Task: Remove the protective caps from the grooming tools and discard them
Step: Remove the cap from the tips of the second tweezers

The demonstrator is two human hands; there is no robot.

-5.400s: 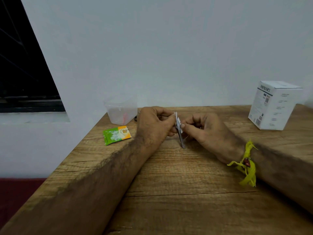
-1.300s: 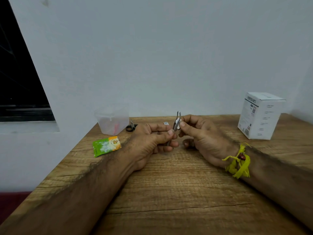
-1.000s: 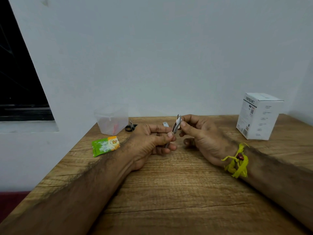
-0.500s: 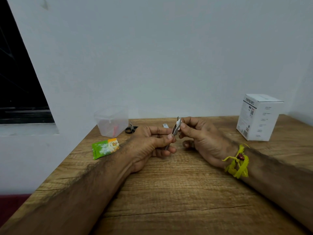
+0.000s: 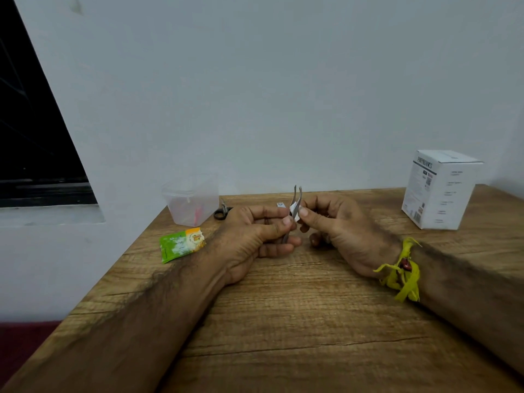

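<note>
A pair of metal tweezers stands upright between my hands above the wooden table, its two tips spread apart at the top. My left hand grips the tweezers' lower half with thumb and curled fingers. My right hand pinches a small white cap against the tweezers' middle. Small black-handled scissors lie at the back of the table, and a small metal tool peeks out behind my left hand.
A clear plastic tub with something pink inside stands at the back left. A green and orange sachet lies near the table's left edge. A white carton stands at the back right. The wall is close behind.
Earlier the tweezers pointed down at the table; both hands have turned them tips-up. Over the last second the hands hardly move and the tips stand slightly wider apart.
</note>
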